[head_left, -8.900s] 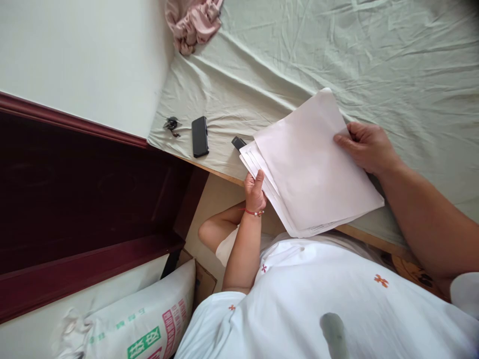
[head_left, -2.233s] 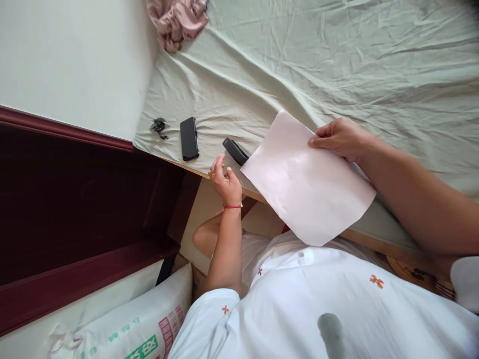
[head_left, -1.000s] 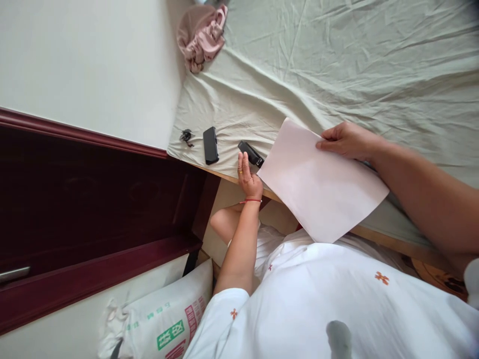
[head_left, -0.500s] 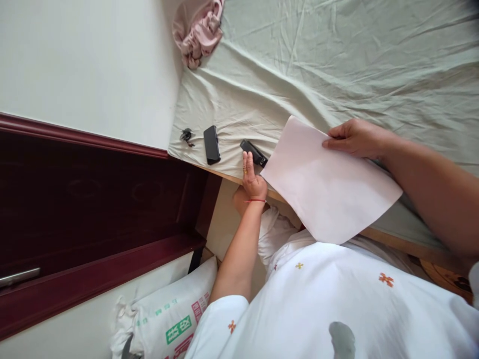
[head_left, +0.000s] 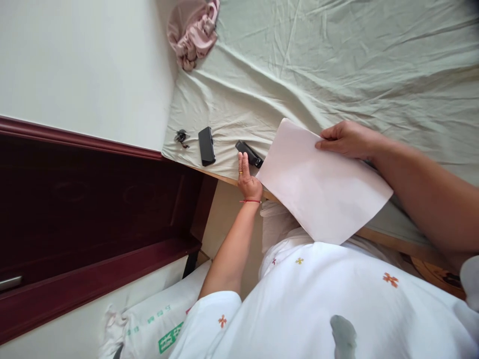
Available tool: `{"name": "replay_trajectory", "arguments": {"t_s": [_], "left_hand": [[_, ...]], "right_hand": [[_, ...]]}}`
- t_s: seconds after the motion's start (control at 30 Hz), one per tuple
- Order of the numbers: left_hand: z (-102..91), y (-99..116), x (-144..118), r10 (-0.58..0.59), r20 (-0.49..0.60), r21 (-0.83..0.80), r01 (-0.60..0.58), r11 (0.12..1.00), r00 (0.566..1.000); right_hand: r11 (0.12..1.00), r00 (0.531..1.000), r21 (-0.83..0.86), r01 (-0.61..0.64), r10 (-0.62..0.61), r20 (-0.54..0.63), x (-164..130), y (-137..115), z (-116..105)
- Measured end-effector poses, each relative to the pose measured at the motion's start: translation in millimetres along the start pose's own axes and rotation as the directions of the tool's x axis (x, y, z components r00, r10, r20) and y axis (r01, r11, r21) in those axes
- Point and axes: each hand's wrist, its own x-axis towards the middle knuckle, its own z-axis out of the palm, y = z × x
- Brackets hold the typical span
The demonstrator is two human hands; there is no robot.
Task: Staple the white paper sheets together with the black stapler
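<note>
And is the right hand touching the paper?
Touching: the head view shows the right hand pinching the white paper near its edge, thumb lying on top.

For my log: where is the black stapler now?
In the head view, the black stapler lies near the middle on the green sheet, beside the left hand, between the black phone on its left and white paper on its right.

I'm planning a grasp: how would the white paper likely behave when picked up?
The paper probably flexes easily, as its lower right edge curves. It looks light: the right hand grips just one edge. Its smooth face may slip.
</note>
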Motion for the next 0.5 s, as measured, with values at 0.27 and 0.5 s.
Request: {"name": "replay_trajectory", "arguments": {"t_s": [0.27, 0.5], "left_hand": [[0.3, -1.0, -0.5, 0.003, 0.006, -0.020, -0.003, 1.000, 1.000], [2.3, -8.3, 1.6, 0.012, -0.053, -0.120, -0.019, 0.993, 0.999]], "right_hand": [[0.966, 0.994, 0.258, 0.012, -0.038, 0.098, -2.0, 5.7, -4.1], [0.862, 0.992, 0.505, 0.045, -0.097, 0.077, -4.2, 18.3, -6.7]]}}
